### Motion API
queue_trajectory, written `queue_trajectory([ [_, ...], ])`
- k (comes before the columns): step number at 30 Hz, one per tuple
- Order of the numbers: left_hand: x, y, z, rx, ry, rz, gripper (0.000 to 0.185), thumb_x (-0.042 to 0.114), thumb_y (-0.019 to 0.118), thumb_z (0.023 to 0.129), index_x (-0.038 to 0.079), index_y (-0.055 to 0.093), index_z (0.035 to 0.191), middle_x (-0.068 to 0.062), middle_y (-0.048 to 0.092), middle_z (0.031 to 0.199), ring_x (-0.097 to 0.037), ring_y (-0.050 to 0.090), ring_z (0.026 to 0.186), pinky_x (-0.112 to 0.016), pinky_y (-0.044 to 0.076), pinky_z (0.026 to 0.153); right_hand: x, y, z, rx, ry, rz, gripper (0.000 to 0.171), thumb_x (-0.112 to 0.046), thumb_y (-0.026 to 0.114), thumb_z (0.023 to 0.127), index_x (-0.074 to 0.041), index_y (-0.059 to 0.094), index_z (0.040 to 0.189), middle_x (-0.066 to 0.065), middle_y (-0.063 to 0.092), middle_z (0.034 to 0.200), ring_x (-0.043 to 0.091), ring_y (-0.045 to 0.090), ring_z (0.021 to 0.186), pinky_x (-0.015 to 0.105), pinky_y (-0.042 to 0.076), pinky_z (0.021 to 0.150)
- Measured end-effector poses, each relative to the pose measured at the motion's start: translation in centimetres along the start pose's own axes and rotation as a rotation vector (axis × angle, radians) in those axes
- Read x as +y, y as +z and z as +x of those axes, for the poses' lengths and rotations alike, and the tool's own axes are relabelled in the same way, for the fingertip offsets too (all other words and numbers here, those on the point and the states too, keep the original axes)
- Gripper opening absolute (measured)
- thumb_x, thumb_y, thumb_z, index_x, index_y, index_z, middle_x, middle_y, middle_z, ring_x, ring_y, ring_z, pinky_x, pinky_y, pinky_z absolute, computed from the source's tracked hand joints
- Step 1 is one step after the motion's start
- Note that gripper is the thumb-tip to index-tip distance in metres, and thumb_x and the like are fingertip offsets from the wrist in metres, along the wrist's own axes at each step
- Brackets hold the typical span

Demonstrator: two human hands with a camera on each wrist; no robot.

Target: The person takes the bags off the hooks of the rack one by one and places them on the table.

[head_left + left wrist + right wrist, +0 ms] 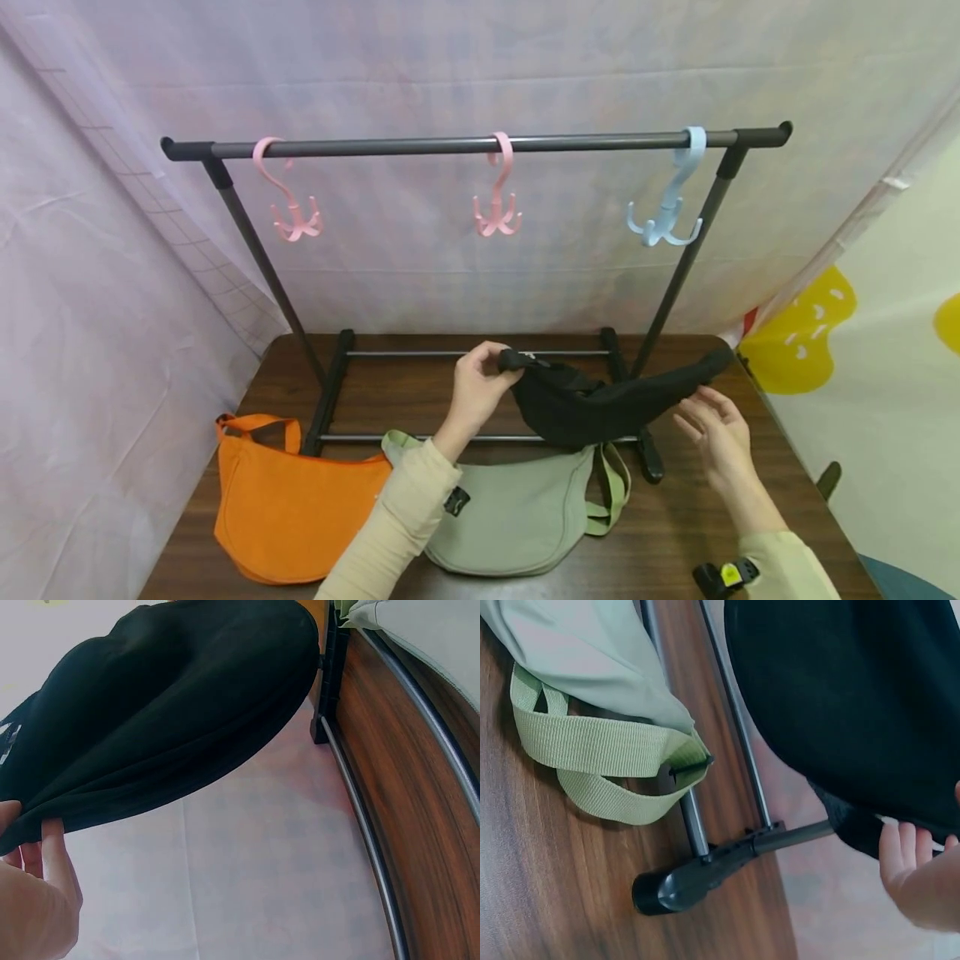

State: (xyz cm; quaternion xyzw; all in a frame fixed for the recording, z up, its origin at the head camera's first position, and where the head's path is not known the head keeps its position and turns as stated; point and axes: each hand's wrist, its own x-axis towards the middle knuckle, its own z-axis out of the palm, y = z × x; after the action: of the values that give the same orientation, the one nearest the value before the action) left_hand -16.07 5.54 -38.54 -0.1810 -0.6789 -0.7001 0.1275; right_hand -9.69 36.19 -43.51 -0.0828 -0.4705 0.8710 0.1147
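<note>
My left hand (482, 385) pinches one end of a black crescent-shaped bag (592, 410), held up in front of the rack's base. In the left wrist view, thumb and fingers grip its gathered edge. My right hand (716, 433) is at the bag's other end, its loosely extended fingers (907, 846) touching the lower edge. Below the black bag, a sage-green bag (517, 517) lies on the table, its webbing strap (617, 487) looped to the right. An orange bag (300, 508) lies at the left, partly covered by my left sleeve.
A dark metal rack (420, 147) stands on the wooden table (667, 533). From its top bar hang a left pink hook (296, 221), a middle pink hook (498, 218) and a blue hook (663, 221). White cloth (450, 292) hangs behind the rack.
</note>
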Motion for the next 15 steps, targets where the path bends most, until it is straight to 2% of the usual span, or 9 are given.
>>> queue_trajectory([
  [4, 1.6, 0.1, -0.6, -0.018, -0.028, 0.031, 0.015, -0.01, 0.067, 0.07, -0.011, 0.061, 0.084, -0.023, 0.062, 0.085, -0.007, 0.052, 0.077, -0.019, 0.045, 0.064, -0.1, 0.6, 0.1, 0.201, 0.023, -0.095, 0.024, 0.008, 0.059, 0.081, -0.01, 0.05, 0.095, -0.004, 0.055, 0.08, 0.006, 0.059, 0.07, 0.02, 0.053, 0.066],
  [6, 1.9, 0.2, -0.9, -0.026, -0.037, 0.046, 0.015, -0.01, 0.067, 0.07, -0.011, 0.06, 0.084, -0.023, 0.062, 0.086, -0.007, 0.051, 0.078, -0.018, 0.044, 0.066, -0.3, 0.8, -0.1, 0.269, 0.03, -0.149, 0.023, 0.005, 0.062, 0.08, -0.011, 0.051, 0.092, -0.005, 0.055, 0.078, 0.004, 0.058, 0.069, 0.018, 0.052, 0.062],
  [8, 1.7, 0.4, -1.1, -0.031, -0.055, 0.05, 0.016, -0.009, 0.066, 0.07, -0.011, 0.061, 0.085, -0.023, 0.062, 0.086, -0.006, 0.051, 0.078, -0.017, 0.042, 0.068, -0.6, 0.6, -0.4, 0.307, 0.028, -0.205, 0.023, 0.002, 0.065, 0.079, -0.013, 0.051, 0.091, -0.006, 0.054, 0.078, 0.003, 0.057, 0.068, 0.016, 0.051, 0.06],
  [11, 1.1, 0.8, -1.4, -0.039, -0.093, 0.025, 0.017, -0.009, 0.066, 0.071, -0.011, 0.06, 0.087, -0.022, 0.062, 0.086, -0.005, 0.051, 0.076, -0.017, 0.041, 0.068, -1.0, -0.1, -1.0, 0.313, 0.008, -0.268, 0.022, -0.002, 0.066, 0.08, -0.014, 0.052, 0.093, -0.008, 0.052, 0.079, 0.002, 0.055, 0.068, 0.014, 0.049, 0.059],
  [15, 0.2, 1.6, -1.9, -0.055, -0.15, -0.029, 0.018, -0.008, 0.065, 0.072, -0.01, 0.06, 0.088, -0.017, 0.062, 0.085, -0.003, 0.052, 0.074, -0.018, 0.044, 0.068, -1.4, -1.3, -1.7, 0.327, -0.024, -0.302, 0.022, -0.001, 0.065, 0.08, -0.015, 0.053, 0.092, -0.008, 0.053, 0.078, 0.001, 0.054, 0.067, 0.013, 0.048, 0.058],
])
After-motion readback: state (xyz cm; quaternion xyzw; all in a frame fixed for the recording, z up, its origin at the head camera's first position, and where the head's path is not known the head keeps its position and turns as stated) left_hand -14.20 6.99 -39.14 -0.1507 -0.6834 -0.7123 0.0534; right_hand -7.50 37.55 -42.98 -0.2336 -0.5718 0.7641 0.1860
